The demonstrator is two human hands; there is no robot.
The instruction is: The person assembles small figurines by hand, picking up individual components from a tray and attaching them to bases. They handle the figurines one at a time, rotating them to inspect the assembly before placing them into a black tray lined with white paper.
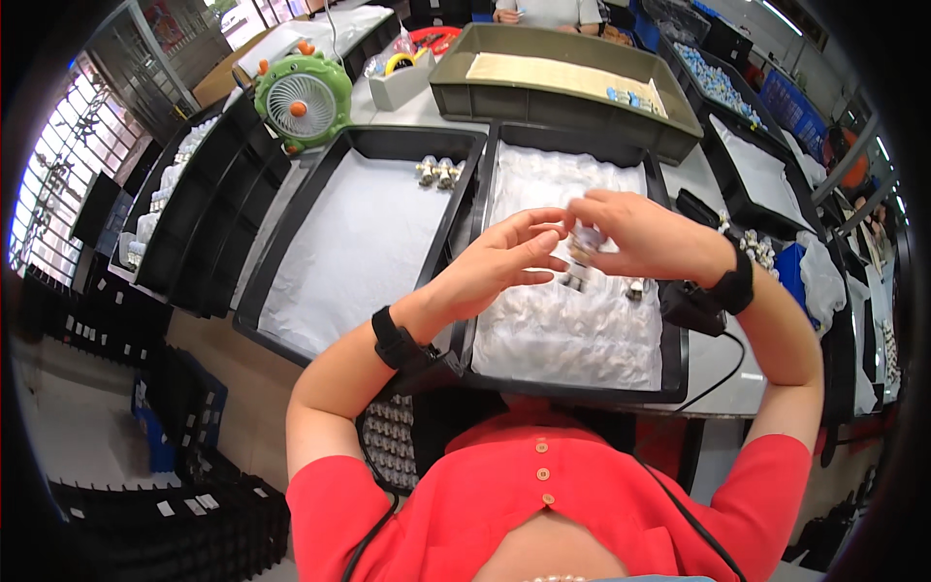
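Over the right-hand black tray (673, 361), lined with bumpy white padding (572, 344), my right hand (640, 233) is closed on a small figurine (585, 242), pale and blurred by motion. My left hand (509, 254) hovers just beside it, fingers spread, with nothing in them. Under the right hand another small figurine (635, 288) rests on the padding; a dark piece below the held one is too blurred to tell apart. A small group of white and gold figurines (438, 173) stands at the far right corner of the left-hand black tray (364, 141).
Beyond the trays are a green frog-shaped fan (303, 102), a grey box of tools (401, 85) and a large olive bin (562, 109). More figurines (756, 250) lie at the right. A black cable (732, 364) hangs by the right tray. A person (548, 14) sits opposite.
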